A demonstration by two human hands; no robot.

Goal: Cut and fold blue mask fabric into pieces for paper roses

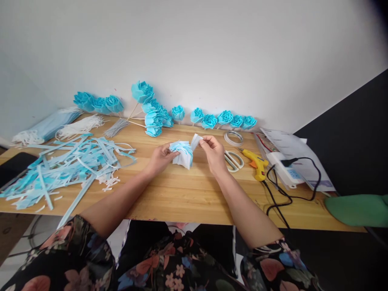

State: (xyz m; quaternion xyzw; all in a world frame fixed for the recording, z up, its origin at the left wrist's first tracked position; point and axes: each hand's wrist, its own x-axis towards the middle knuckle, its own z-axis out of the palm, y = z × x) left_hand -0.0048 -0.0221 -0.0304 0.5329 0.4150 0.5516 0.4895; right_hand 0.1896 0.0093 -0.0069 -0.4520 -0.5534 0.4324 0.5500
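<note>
Left hand (pixel 160 157) and right hand (pixel 214 152) meet above the middle of the wooden table (pixel 188 198). The left is closed around a pleated bundle (pixel 182 155) of blue and white material, thumb across its near face. The right pinches, between thumb and forefinger, the white strip (pixel 196 140) that rises from the bundle's upper right corner. The bundle sits between the two hands and just over the tabletop, its bulk in the left hand's grip. The strip slants up and to the right, so its free end belongs to the right hand.

Left of the hands spreads a broad heap of cut blue strips (pixel 69 165). Along the wall runs a row of blue flowers (pixel 222 119), some on thin sticks. Just right of the right hand lie a yellow glue gun (pixel 257 163), white-handled scissors (pixel 234 161) and, smallest, a tape ring (pixel 233 138).
</note>
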